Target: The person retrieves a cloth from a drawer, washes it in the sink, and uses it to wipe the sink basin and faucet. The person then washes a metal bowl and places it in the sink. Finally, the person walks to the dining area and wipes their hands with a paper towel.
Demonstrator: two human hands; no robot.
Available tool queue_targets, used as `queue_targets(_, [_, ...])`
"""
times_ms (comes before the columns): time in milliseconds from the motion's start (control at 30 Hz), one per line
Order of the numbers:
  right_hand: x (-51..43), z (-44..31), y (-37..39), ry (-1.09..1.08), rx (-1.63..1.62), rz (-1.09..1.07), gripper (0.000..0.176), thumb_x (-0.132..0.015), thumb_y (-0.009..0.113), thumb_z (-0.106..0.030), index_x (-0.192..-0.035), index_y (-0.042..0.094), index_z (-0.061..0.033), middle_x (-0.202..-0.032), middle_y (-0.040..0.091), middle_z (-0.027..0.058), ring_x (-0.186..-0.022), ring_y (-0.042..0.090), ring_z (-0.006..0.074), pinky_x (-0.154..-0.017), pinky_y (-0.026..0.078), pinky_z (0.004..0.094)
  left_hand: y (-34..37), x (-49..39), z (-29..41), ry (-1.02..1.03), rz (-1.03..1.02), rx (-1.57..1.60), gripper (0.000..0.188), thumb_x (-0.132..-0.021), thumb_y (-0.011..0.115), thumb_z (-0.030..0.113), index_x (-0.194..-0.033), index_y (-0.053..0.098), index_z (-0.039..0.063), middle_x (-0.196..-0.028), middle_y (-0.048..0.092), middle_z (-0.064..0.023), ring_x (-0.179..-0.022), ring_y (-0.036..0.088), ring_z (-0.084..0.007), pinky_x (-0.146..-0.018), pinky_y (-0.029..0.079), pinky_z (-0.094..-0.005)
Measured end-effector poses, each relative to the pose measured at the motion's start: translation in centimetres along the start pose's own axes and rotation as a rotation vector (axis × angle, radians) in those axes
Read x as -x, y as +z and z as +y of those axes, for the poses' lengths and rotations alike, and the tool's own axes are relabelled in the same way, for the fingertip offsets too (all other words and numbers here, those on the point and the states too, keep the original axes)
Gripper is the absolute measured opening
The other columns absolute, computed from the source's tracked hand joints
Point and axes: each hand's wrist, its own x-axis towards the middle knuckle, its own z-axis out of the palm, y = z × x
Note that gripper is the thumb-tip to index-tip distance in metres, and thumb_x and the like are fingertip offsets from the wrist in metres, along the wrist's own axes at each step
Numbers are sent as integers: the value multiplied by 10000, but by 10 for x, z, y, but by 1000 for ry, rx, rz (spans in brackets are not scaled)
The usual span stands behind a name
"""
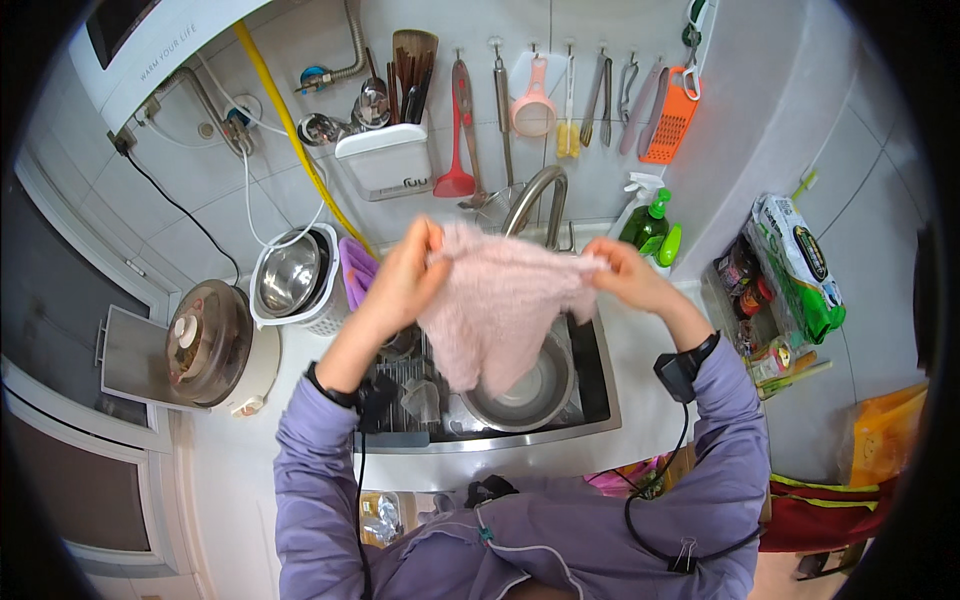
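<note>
A pink fluffy cloth (495, 307) hangs spread out above the sink, its lower edge loose and slightly blurred. My left hand (411, 274) pinches its upper left corner. At the upper right corner, my right hand (626, 274) grips the fabric between thumb and fingers. Below the cloth a round metal basin (555, 386) stands in the stainless steel sink (592, 360), partly covered from view. Behind the cloth rises the curved faucet (559, 187); its base is partly hidden.
Left of the sink are a white basket (322, 319) holding metal bowls and an electric pot (225, 345) with a lid. A green pump bottle (649, 221) stands at the back right. Utensils, including a red spatula (454, 180) and an orange grater (667, 116), hang on the wall.
</note>
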Motion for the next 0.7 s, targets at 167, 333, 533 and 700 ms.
queue_targets(167, [-44, -45, -45, -134, 31, 384, 234, -912, 567, -171, -1096, 559, -26, -919, 625, -1, -819, 579, 62, -711, 466, 211, -19, -110, -7, 253, 161, 73, 216, -839, 554, 51, -988, 399, 24, -870, 443, -44, -819, 434, -119, -753, 395, -243])
queue_targets(333, [-90, -22, -115, 16, 286, 585, 283, -873, 611, -230, -1074, 587, -33, -889, 646, 38, -784, 595, 99, -702, 473, 256, 32, -168, -59, 80, 109, 31, 500, -867, 590, 160, -1253, 336, -32, -1192, 503, -212, -1041, 552, -257, -887, 445, -352])
queue_targets(533, [-86, 55, -102, -4, 670, 576, 343, -807, 651, -215, -1095, 575, -45, -890, 646, 96, -754, 627, 200, -704, 496, 319, 69, -107, -91, -160, -89, 243, 387, -863, 615, 186, -1171, 487, -8, -1077, 588, -161, -890, 615, -207, -773, 485, -315])
queue_targets(700, [-63, 102, -45, -115, 477, 455, 331, -823, 633, -181, -1102, 555, -20, -936, 619, 121, -754, 624, 200, -697, 499, 317, 83, -22, -49, -247, -117, 355, 308, -909, 570, 126, -1190, 500, 22, -1050, 604, -78, -925, 579, -126, -760, 477, -267])
